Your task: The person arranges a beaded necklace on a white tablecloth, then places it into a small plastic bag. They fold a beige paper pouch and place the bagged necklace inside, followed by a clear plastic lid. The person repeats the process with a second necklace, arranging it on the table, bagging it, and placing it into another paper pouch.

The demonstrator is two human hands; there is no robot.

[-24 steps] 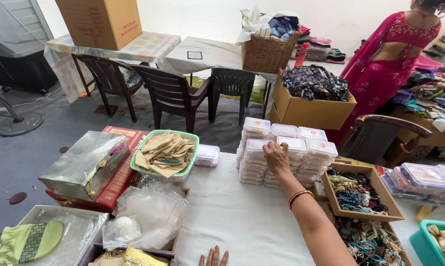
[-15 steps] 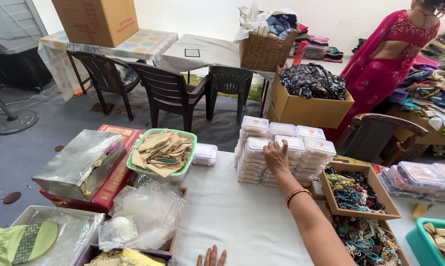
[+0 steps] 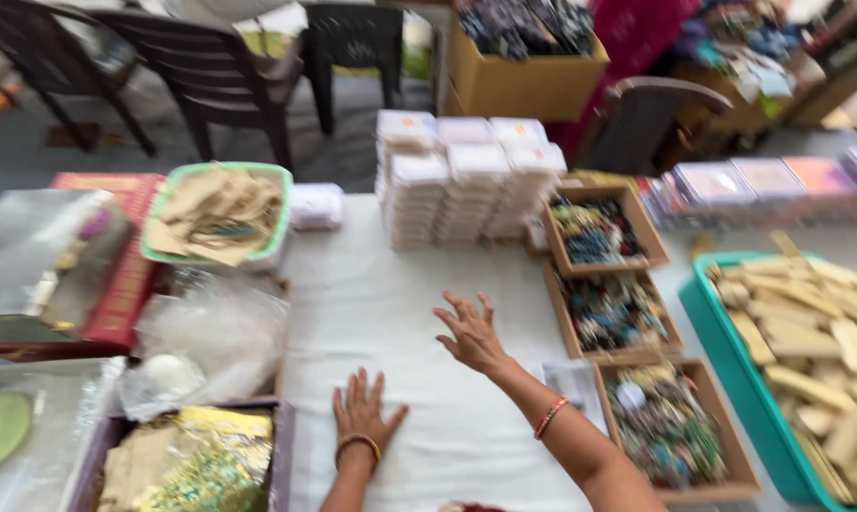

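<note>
Resting flat on the white cloth [image 3: 428,303], left hand [image 3: 362,412] spread, right hand [image 3: 471,334] raised just beside it, fingers splayed wide, nothing held, stacked clear boxes [image 3: 466,175] beyond.

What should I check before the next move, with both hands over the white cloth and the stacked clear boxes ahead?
1. Right hand empty: ok, fingers spread, nothing held.
2. Left hand steady: ok, flat on the white cloth.
3. Stacked clear boxes upright: ok, stacks standing at the table's far side.
4. Path from the right hand to the boxes free: ok, only bare cloth between.
5. Bead trays clear of the right forearm: ok, beside it, apart.
6. Box lids shut: cannot tell, picture blurred.
</note>
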